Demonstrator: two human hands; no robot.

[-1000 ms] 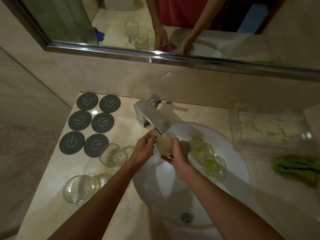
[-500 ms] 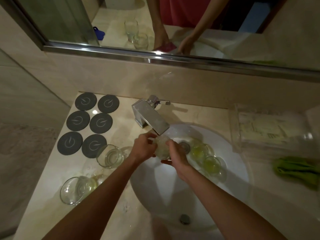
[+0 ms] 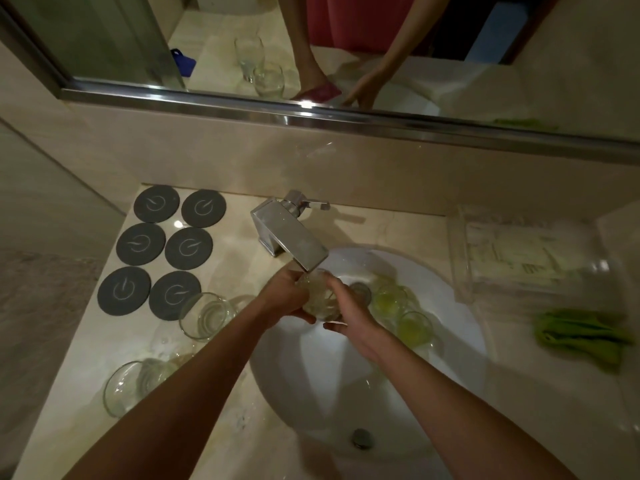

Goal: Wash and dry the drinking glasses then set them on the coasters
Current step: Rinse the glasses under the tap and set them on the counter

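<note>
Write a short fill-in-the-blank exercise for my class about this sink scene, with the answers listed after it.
1. Both hands hold one glass under the ____.
2. The number of dark round coasters on the counter is ____.
3. The cloth lying to the right of the basin is ____ in colour.
4. Two glasses with yellowish liquid sit inside the ____.

Missing words: faucet; six; green; basin

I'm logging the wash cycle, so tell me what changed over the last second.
Little changed. Both hands keep holding the glass under the faucet; the left hand has closed in tighter round it and the right hand shifted slightly along its side. The two glasses on the counter, two in the sink, the coasters and green cloth stayed put.
</note>
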